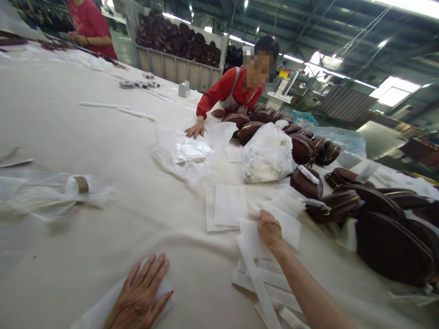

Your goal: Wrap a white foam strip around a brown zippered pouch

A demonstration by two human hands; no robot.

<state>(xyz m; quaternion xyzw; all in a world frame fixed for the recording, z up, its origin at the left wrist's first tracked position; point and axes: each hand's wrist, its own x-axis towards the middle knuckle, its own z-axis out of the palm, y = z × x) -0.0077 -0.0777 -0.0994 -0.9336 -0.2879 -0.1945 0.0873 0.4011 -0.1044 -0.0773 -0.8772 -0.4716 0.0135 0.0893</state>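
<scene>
My left hand (142, 288) lies flat with its fingers stretched out on a white sheet (99, 308) at the bottom of the view. Farther right, my right hand (270, 227) is closed, its fingers curled at the edge of a white foam sheet (252, 235). Its thumb is mostly hidden. More square foam sheets (230, 205) lie overlapped just beyond that hand. Below my right wrist, long white foam strips (260, 285) are strewn across one another, partly covered by my forearm.
Dark brown zipped bags (391, 242) crowd the right side. A full clear plastic bag (267, 153) and an opened one with white packets (194, 151) lie ahead. Across the table a co-worker in red (219, 89) leans in. Clear plastic with a tape roll (81, 184) lies left.
</scene>
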